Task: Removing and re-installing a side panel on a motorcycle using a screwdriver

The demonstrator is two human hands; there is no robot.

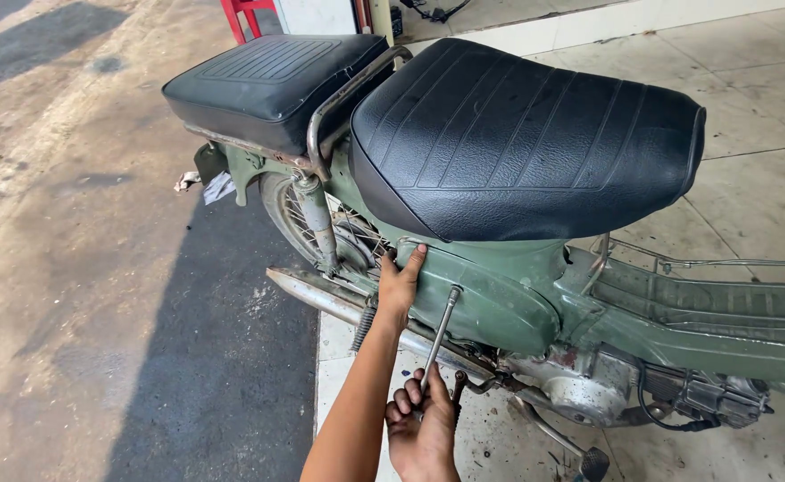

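We pressed our left hand (399, 284) flat, fingers apart, against the green side cover (491, 308) to steady it, while our right hand (421, 427), its grip clamped on the long socket wrench (440, 332), reached its near bolt.

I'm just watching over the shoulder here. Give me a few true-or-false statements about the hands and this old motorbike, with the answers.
1. The left hand rests on the green side cover. True.
2. The right hand holds a long metal tool. True.
3. The tool's tip touches the black seat. False: it meets the green side cover, below the seat.
4. The motorbike is red. False: its body is green.
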